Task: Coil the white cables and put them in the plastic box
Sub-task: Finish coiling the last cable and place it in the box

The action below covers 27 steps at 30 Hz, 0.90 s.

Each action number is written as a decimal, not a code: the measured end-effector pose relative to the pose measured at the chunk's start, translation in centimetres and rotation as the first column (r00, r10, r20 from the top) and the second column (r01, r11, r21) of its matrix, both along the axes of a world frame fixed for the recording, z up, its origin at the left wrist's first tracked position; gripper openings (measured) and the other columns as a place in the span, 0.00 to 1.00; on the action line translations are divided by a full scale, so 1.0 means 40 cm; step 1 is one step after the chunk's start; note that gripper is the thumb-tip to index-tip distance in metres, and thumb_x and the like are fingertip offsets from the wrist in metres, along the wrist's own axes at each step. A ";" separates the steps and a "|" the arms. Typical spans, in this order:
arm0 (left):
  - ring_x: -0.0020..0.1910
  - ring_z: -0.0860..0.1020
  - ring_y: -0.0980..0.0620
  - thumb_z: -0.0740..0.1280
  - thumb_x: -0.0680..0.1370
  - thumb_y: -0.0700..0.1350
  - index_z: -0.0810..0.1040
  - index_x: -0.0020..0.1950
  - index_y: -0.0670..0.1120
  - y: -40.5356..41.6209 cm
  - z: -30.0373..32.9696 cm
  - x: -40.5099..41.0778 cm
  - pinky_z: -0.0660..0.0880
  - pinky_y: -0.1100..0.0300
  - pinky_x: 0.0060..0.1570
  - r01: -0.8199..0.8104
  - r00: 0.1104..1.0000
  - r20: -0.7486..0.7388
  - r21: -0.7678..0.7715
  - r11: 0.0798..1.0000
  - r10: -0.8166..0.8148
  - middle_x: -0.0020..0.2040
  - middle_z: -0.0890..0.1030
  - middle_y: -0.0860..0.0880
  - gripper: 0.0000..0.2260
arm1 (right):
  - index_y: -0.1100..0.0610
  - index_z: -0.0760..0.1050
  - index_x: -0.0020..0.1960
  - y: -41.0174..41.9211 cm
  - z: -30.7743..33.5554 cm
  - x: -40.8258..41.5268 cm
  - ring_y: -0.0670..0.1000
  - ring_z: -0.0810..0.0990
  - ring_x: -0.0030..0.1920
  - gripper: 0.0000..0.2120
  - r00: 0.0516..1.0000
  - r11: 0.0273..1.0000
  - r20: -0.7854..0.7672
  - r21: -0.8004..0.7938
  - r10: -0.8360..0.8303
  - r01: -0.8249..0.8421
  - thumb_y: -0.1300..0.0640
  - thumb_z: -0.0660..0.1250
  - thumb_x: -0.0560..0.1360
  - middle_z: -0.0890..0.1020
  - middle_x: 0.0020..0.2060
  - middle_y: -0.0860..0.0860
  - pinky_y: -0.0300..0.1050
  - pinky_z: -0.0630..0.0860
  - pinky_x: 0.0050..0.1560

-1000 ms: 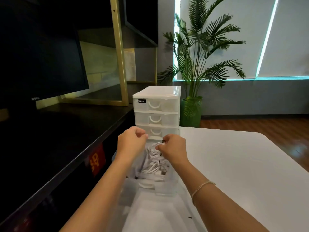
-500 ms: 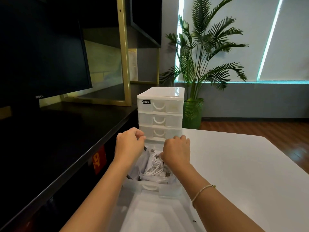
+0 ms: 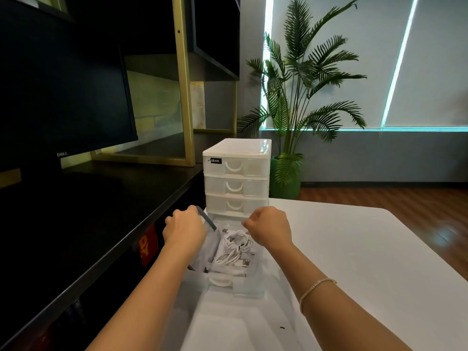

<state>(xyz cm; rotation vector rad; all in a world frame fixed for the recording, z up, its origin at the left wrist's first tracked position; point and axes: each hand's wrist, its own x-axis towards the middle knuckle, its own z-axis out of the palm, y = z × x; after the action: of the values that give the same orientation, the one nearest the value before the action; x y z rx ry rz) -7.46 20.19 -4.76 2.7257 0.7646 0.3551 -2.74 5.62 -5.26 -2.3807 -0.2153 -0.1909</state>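
The white cables lie in a loose tangle inside a clear plastic bag, which sits in the pulled-out bottom drawer of a white plastic drawer box. My left hand is closed on the bag's left edge, where a dark zip strip sticks up. To the right of the cables, my right hand has its fingers pinched at the bag's right edge. The cables show between my two hands.
The drawer box stands at the far left of a white table. A black desk with a monitor runs along the left. A potted palm stands behind the box.
My hands have moved apart from over the cables to either side, spreading the bag's mouth wider. More of the cables shows now.
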 end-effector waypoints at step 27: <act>0.55 0.75 0.53 0.65 0.78 0.40 0.73 0.62 0.46 -0.225 -0.083 -0.025 0.71 0.67 0.52 0.437 0.845 0.365 -0.045 0.899 -0.392 0.60 0.76 0.49 0.13 | 0.62 0.77 0.45 -0.073 -0.023 -0.045 0.49 0.74 0.25 0.11 0.887 0.919 -0.461 0.362 0.028 0.159 0.54 0.65 0.76 0.81 0.36 0.54 0.38 0.67 0.23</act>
<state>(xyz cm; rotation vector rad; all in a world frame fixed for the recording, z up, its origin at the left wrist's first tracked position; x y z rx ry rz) -8.46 11.21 -8.07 2.5125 0.0867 0.6376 -4.55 2.69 -6.17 -1.9615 0.1242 0.2799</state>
